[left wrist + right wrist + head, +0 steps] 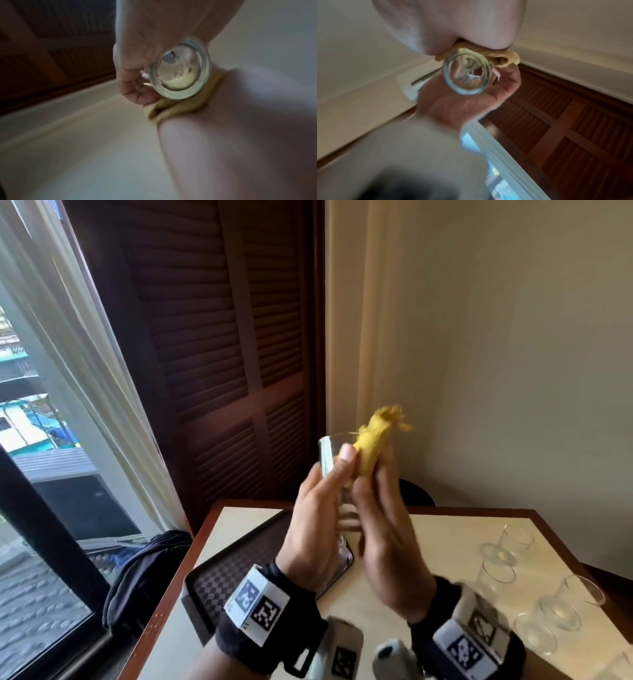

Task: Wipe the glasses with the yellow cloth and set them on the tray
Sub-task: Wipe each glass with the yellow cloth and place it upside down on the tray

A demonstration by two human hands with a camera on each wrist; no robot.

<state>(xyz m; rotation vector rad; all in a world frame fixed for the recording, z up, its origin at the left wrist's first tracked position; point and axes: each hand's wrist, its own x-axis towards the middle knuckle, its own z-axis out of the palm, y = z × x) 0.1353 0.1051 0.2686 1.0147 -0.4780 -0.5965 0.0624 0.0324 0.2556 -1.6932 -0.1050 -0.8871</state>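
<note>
Wrist-mounted marker bands [257, 604], nearest the lens, sit on both forearms. Table [428, 529]: cream top, wood edge; carries dark checkered tray [219, 580] at left, a group of unwiped glasses [544, 594] at right. Left hand [317, 515]: fingers curled round one raised glass [330, 453], held above the tray. Right hand [387, 542]: clamped on yellow cloth [373, 436], pressed against the glass wall opposite the left hand. Risk, as judged: smooth glass may slip from a one-handed hold if the cloth drags hard; hard rubbing might crack it.
</note>
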